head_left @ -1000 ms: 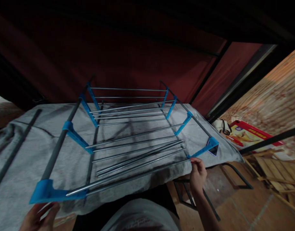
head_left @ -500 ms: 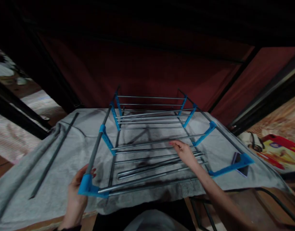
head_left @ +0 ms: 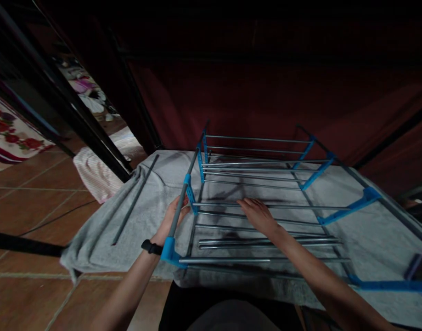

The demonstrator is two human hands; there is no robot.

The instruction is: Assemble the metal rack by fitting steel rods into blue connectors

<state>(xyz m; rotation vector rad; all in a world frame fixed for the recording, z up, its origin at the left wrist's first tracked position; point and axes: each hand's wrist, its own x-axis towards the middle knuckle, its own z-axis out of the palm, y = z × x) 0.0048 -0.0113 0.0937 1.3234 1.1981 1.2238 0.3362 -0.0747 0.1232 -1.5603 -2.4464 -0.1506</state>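
A rack frame of grey metal tubes with blue plastic connectors lies on a grey cloth. In the head view my left hand [head_left: 174, 215], a black band on its wrist, reaches behind the left side tube [head_left: 178, 212]. Its fingers close at a blue plastic connector [head_left: 191, 196], partly hidden by the tube. My right hand [head_left: 258, 216] is over the middle of the frame, its fingers bent together on a thin metal rod [head_left: 217, 204]. The rod's left end meets that connector; its right end lies by another blue connector [head_left: 350, 210]. Several loose rods [head_left: 227, 243] lie inside the frame.
A separate tube [head_left: 137, 200] lies on the grey cloth [head_left: 152, 239] at left. A dark phone-like object [head_left: 417, 267] is at the right edge. Dark red panels [head_left: 266, 101] stand behind, with dark posts at left above a tiled floor [head_left: 28, 299].
My view has swung left. My left hand has moved from the near corner connector up the side tube to the middle connector. My right hand stays at the rod, now more over it.
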